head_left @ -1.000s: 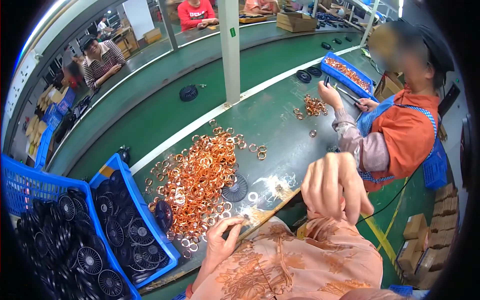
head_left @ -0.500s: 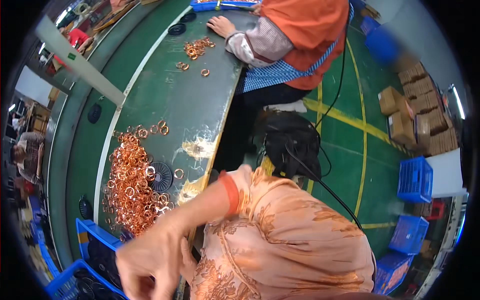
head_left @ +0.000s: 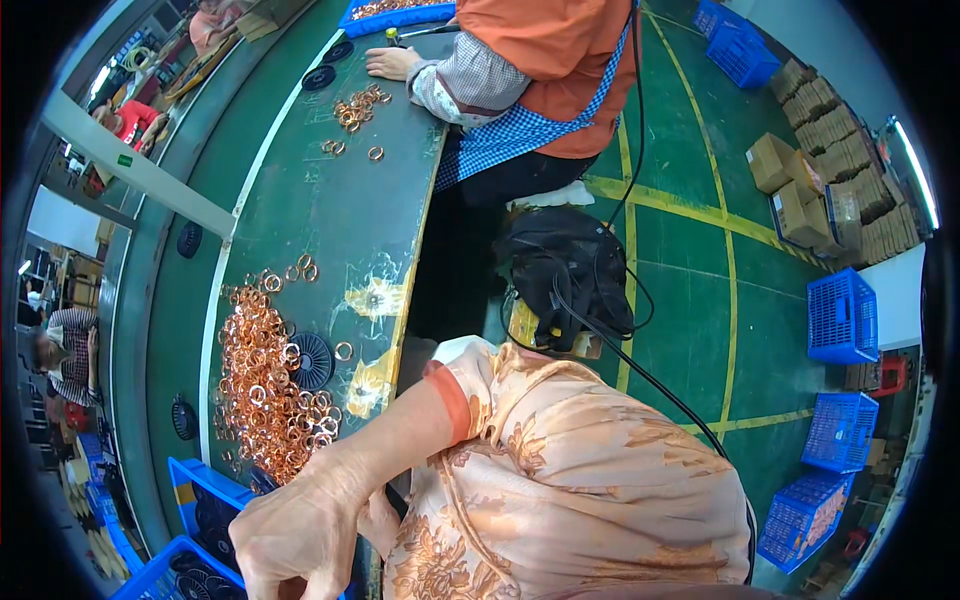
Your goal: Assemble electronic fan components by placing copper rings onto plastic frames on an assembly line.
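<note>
My right hand [head_left: 295, 530] is at the lower left edge, its back facing up. Its fingers bend down in a pinch-like shape, and the lower edge cuts off the tips, so whatever they hold is hidden. Behind that wrist shows a strip of skin, probably my left hand [head_left: 376, 522], with its fingers covered. A heap of shiny copper-coloured rings [head_left: 255, 385] lies on the table beyond my right hand. Against it rests a black ribbed disc [head_left: 313, 361], with a single loose ring [head_left: 344, 351] beside it. Black discs fill a blue crate [head_left: 195, 470] near my right hand.
A co-worker in an orange top [head_left: 545, 50] sits at the far end of the green table [head_left: 345, 215], by a smaller ring pile [head_left: 357, 107] and a blue tray [head_left: 395, 14]. A black bag [head_left: 565, 270] sits right of the table. Blue baskets [head_left: 842, 315] and cartons [head_left: 790, 190] line the right.
The whole view has shifted slightly, so the table and co-worker appear further left. My right hand stays low at the left, less blurred now, fingers still bent down.
</note>
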Demonstrator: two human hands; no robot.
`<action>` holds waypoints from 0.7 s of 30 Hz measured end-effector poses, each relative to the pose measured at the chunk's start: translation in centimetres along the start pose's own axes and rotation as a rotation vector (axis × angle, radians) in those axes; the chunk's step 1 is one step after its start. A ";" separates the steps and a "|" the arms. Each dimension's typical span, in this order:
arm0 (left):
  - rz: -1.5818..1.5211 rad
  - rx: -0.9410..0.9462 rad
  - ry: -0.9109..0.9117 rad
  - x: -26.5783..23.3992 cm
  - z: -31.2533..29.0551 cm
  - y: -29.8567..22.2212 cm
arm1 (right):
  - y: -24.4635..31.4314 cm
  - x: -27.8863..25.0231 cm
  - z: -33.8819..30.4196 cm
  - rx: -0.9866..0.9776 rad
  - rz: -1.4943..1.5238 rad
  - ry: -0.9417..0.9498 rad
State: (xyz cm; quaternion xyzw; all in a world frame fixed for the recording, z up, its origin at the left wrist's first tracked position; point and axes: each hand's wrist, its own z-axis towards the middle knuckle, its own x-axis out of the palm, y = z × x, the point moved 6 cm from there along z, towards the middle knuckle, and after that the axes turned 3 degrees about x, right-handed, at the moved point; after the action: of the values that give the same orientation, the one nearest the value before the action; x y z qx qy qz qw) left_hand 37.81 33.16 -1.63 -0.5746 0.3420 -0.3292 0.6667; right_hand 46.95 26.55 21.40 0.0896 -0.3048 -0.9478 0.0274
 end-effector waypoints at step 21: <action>-0.009 0.005 0.144 3.2 1.9 -0.7 | 13.5 -10.8 -48.2 2.123 -0.763 -0.544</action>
State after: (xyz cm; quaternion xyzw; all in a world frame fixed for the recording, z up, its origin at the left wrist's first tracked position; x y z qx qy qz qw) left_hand 41.14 31.47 -0.94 -0.5494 0.3855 -0.3734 0.6404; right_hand 66.54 -10.91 -7.55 -0.0529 -0.8956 -0.1502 -0.4153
